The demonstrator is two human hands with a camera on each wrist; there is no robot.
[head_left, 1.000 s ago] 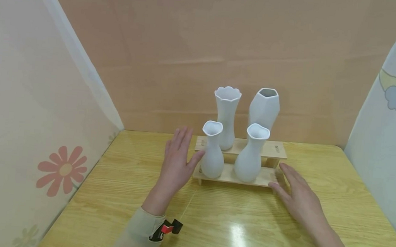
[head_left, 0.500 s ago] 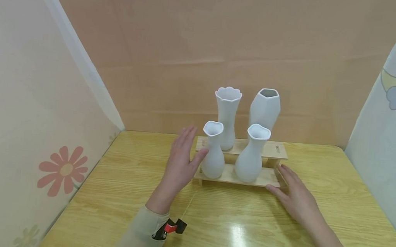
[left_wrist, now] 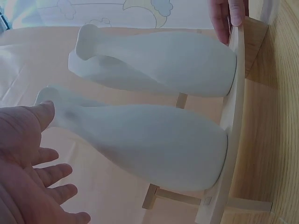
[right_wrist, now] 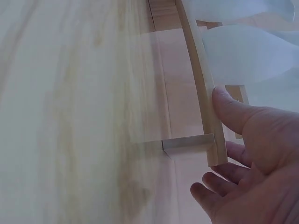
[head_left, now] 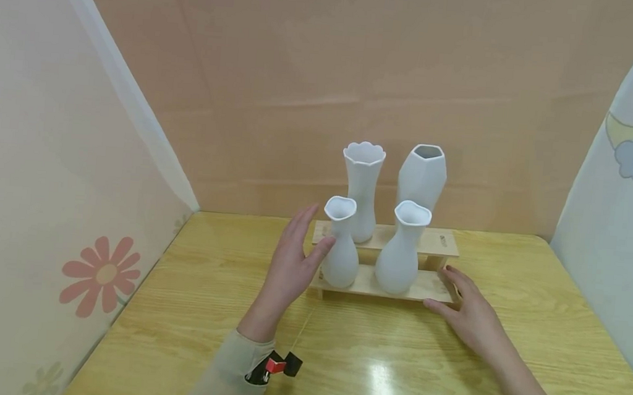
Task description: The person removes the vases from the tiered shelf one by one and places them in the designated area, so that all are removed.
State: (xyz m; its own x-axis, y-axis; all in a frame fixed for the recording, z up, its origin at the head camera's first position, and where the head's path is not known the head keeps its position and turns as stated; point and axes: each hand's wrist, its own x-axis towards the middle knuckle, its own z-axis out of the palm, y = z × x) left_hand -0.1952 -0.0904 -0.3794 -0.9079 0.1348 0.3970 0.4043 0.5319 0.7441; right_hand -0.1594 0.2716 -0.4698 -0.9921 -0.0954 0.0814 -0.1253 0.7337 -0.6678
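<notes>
A two-tier wooden stand holds several white vases, all upright. On its lower shelf are a left front vase and a right front vase, both with wavy rims. Behind them, the upper shelf bears a scalloped-rim vase and a faceted vase. My left hand is beside the left front vase, fingers extended; in the left wrist view its thumb overlaps the vase's neck. My right hand grips the lower shelf's right end, thumb against the board and fingers around the far side.
The stand rests on a wood-grain table, near a tan backdrop along the far edge. A flower-printed panel borders the left, and another printed panel the right.
My left hand has shifted right, closer to the left front vase. The right hand has moved slightly left onto the shelf's end. Stand and vases keep their places.
</notes>
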